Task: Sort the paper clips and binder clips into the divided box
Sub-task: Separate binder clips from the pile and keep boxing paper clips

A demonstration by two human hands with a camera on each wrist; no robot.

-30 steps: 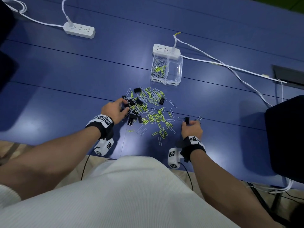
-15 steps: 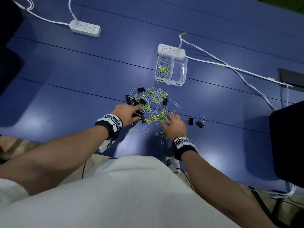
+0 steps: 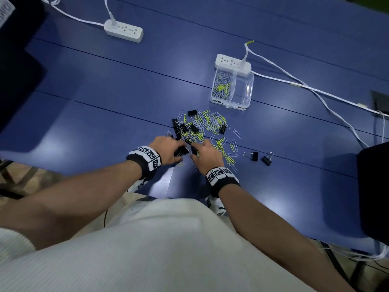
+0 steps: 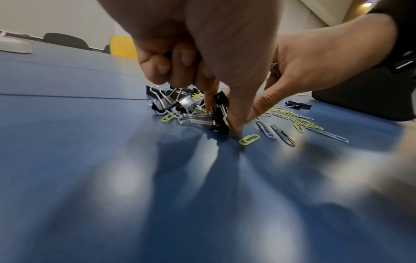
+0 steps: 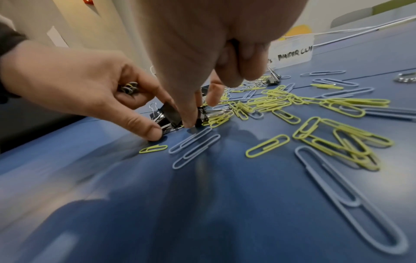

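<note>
Head view shows a blue worktop [image 3: 105, 102] with a mixed pile of clips [image 3: 202, 127] in the middle, just far of both hands. The pile holds yellow-green and pale blue paper clips together with black binder clips. The left hand [image 3: 168, 149] and the right hand [image 3: 207, 154] meet at the near edge of this pile, close beside each other.

Left wrist view shows the left hand [image 4: 202, 44] with its outer fingers curled around several clips in the palm, while the index finger and thumb reach down to a black binder clip [image 4: 219, 117] that stands on the worktop. Right wrist view shows the right hand [image 5: 213, 44] with thumb and index finger pinching a small black binder clip [image 5: 200, 113] at the worktop surface; its other fingers are curled. In this view the left hand [image 5: 78, 80] is at the left, and its thumb tip touches the worktop beside a heap of binder clips [image 5: 166, 115].

Two more binder clips [image 3: 257, 157] lie apart on the worktop, to the right of the pile.

The divided box [image 3: 248, 102] is clear plastic and stands far and right of the pile, touching a white power strip [image 3: 231, 62] behind it. Its left compartment holds paper clips [image 3: 223, 85]; the right compartment shows nothing inside. A second power strip [image 3: 124, 31] lies far to the left, with a white cable going from it.
</note>
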